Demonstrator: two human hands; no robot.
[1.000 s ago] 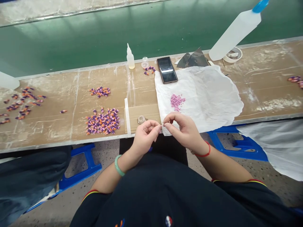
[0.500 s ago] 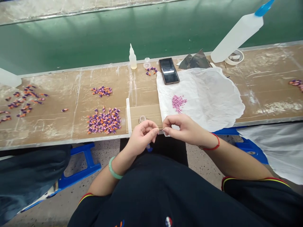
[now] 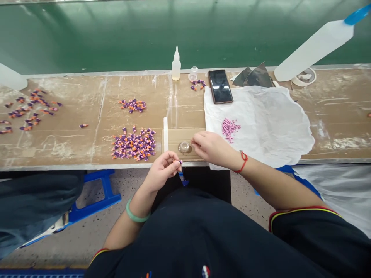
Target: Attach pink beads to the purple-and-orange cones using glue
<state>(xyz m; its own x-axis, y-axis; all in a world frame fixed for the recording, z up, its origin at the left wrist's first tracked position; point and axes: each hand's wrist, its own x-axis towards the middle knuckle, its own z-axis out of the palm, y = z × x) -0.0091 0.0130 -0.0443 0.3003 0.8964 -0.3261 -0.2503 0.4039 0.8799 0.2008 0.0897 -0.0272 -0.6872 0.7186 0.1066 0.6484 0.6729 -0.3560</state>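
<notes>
Small purple-and-orange moulded figure [image 3: 181, 162] pinched in left hand [image 3: 162, 170], by brown table's [image 3: 95, 154] near edge; loose pinch could drop it. Right hand [image 3: 211, 147]: fingers narrow, contents can't tell, at round clear dish [image 3: 184, 147]; bump could tip it.

On our brown-topped table [image 3: 75, 104] we see purple-and-orange pieces [image 3: 135, 144] heaped and scattered, a flat cardboard sheet [image 3: 175, 136], a white cloth [image 3: 272, 123], an upright dropper bottle [image 3: 176, 69] and a tape roll [image 3: 303, 82].
</notes>
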